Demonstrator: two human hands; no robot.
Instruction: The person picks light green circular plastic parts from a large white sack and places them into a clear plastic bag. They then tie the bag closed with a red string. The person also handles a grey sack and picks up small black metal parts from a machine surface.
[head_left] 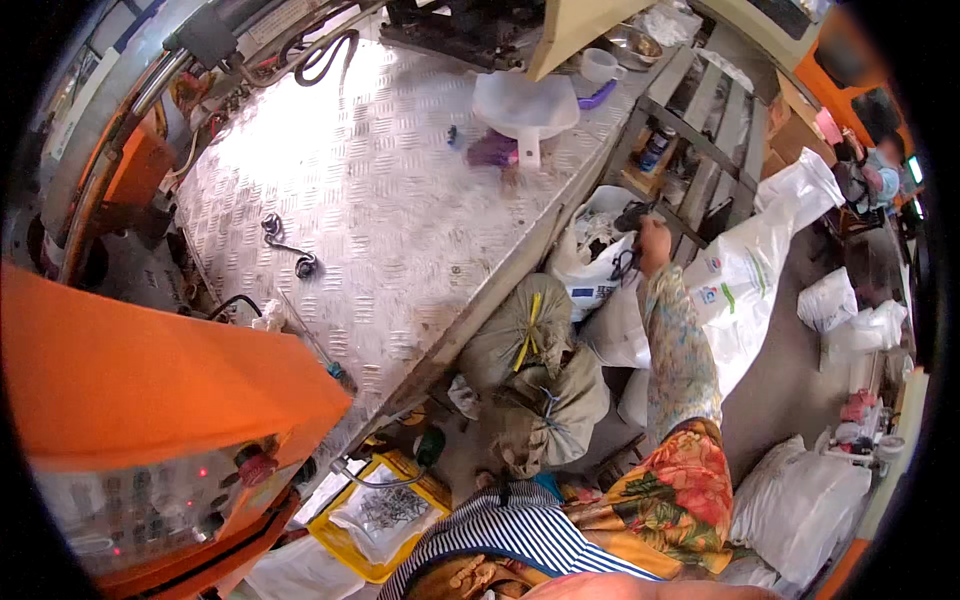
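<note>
My right arm, in a patterned sleeve, reaches out to the far right. At its end my right hand (pixel 654 244) is closed around a dark object (pixel 632 216), whose kind I cannot make out. That object is at the mouth of a white sack (pixel 590 255) with pale and dark pieces inside. Black loops hang just below the hand, against the sack. A larger white printed sack (pixel 735 290) lies beside my forearm. My left hand is out of view.
A patterned metal platform (pixel 370 190) holds a white dustpan (pixel 525 105) and a black curved part (pixel 288 247). Tied sacks (pixel 520 335) stand along its edge. An orange machine (pixel 160 370) is at left, near a yellow crate (pixel 335 535) of small metal pieces. Slatted pallet wood (pixel 695 140) stands far right.
</note>
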